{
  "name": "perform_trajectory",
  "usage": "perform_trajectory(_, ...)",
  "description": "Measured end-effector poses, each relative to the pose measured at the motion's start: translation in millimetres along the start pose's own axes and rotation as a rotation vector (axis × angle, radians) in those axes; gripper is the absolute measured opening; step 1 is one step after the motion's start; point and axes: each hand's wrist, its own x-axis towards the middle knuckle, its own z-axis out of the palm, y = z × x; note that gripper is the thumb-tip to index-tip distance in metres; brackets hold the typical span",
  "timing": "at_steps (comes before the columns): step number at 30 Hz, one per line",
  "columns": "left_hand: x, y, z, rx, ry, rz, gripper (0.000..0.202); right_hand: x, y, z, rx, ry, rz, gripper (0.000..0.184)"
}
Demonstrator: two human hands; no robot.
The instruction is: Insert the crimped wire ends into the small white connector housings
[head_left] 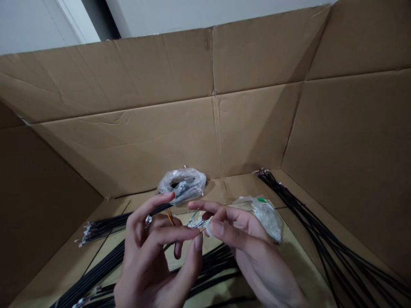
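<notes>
My left hand point(157, 256) and my right hand point(244, 244) meet low in the middle, above the floor of a big cardboard box point(250, 132). Between their fingertips they pinch a small white connector point(202, 223) with thin coloured wires, some orange. My left thumb and fingers curl round the wire end; my right thumb and forefinger press on the white piece. The connector is partly hidden by my fingers.
A crumpled clear plastic bag point(182, 184) lies at the back of the box floor. A second clear bag of small white parts point(268, 216) lies behind my right hand. Bundles of black cables lie at the left point(105, 224), under my hands point(215, 265), and along the right wall point(321, 235).
</notes>
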Motion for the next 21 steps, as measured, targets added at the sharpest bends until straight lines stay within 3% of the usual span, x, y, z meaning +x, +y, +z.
perform_trajectory(7,-5.2,-3.5,-5.1,0.068,-0.018,0.036,0.007,-2.2,2.2,-1.2,-0.047,0.025,-0.029,0.016)
perform_trajectory(21,-8.7,-5.9,-12.4,0.138,-0.123,0.082,0.014,-9.2,0.9,1.2,-0.365,0.163,-0.181,0.020)
